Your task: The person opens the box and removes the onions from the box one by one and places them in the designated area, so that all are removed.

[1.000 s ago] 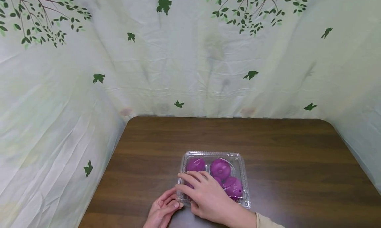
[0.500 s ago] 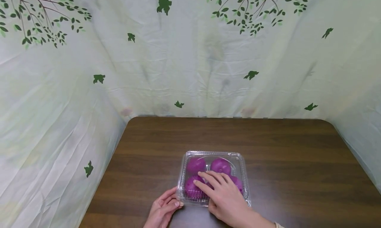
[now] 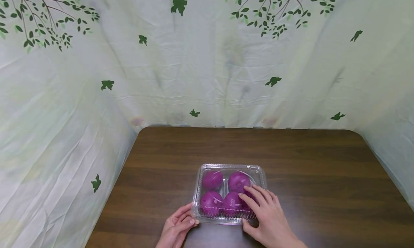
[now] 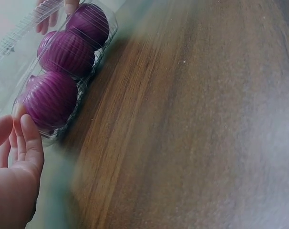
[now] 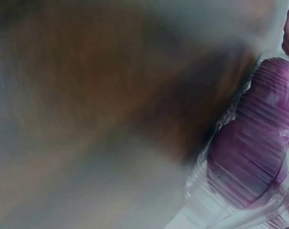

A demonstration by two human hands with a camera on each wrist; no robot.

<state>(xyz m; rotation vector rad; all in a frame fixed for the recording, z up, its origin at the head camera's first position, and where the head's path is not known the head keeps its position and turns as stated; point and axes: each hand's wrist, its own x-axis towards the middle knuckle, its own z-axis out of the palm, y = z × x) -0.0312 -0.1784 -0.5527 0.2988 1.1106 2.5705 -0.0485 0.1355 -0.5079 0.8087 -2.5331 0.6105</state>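
So the left hand [image 3: 178, 224] is down at the near-left corner of a clear plastic clamshell container [image 3: 223, 221], thumb and fingertips right at the edge; can't really tell if it's pinching the rim or just touching. The right hand [image 3: 270, 215] is arched over the other end, fingers spread and loosely bent, tips on the right part of the lid [image 3: 258, 176], thumb down by the near edge, nothing gripped. Inside the box are red onions [image 3: 211, 203], at least five of them: two at the back, three along the front, with the front right one partly hidden under the right hand. The container sits flat on a brown wood-grain table [image 3: 323, 176], a bit left of its middle and well short of the far edge, so there's plenty of bare wood behind it and out to both side edges. Compared to a second ago, the right hand has slid across from the left side of the lid to the right, uncovering the front left onions, while the left hand and box have pretty much stayed put. Past the table hangs a pale curtain [image 3: 213, 61] with green leaf prints [image 3: 273, 81] and leafy branches [image 3: 45, 10] up top.
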